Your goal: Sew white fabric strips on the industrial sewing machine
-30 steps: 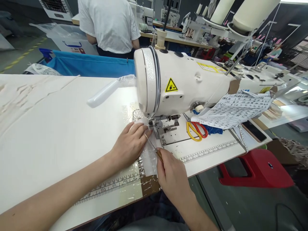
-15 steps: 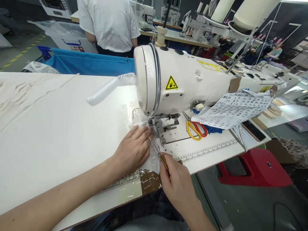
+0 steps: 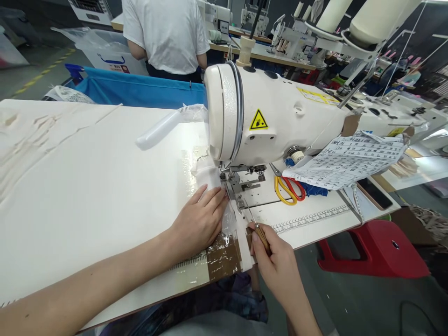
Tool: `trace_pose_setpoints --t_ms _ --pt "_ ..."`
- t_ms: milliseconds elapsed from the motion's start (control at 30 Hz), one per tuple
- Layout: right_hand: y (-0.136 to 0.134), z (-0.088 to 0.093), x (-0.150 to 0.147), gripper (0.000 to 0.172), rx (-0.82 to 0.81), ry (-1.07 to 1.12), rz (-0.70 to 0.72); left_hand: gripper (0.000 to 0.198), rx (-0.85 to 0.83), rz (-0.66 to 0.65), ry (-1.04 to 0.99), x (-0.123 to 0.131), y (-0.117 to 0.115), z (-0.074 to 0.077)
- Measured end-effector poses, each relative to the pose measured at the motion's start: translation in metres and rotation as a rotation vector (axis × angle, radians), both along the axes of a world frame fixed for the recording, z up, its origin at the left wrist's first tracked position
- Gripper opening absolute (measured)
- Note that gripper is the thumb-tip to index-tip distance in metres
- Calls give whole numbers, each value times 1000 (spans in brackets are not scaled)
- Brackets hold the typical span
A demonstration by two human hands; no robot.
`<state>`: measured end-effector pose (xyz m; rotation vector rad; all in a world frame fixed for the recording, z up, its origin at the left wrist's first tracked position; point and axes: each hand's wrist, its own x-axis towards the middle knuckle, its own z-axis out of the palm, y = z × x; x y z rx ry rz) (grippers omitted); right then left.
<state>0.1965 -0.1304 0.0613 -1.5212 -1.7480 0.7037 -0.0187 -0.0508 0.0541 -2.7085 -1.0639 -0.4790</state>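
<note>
At a white sewing machine [image 3: 266, 116], a seated worker feeds a narrow white strip [image 3: 235, 224] under the presser foot [image 3: 234, 183]. Left of the machine head, the pale table [image 3: 77, 177] runs wide, with a white tube [image 3: 159, 131] lying on it just behind and to the left of the head. The left hand [image 3: 201, 219] lies flat, fingers together and stretched forward, pressing the strip down just left of the foot. The strip runs from under the machine head back to the table's near edge, passing over a brown taped patch [image 3: 220, 259]. Right of the strip, the right hand [image 3: 276, 263] pinches a wooden-handled awl [image 3: 257, 228] between thumb and fingers, its thin metal tip pointing up toward the foot; whether the tip touches the cloth is hard to make out. Farther right of the machine's needle plate lie scissors [image 3: 289, 189] with yellow and red handles, then a printed sheet [image 3: 346, 158] draped against the machine's arm. Behind the machine, a person in a white shirt [image 3: 168, 32] stands facing away beside a blue bin [image 3: 133, 93].
</note>
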Motion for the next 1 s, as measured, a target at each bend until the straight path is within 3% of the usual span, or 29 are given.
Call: trace_pose_setpoints --t_ms 733,1000 --pt "3 7 -3 25 13 18 15 45 -11 -11 -16 0 -3 0" --pt "-4 1 0 30 16 23 -66 44 -2 -16 -21 0 -3 3"
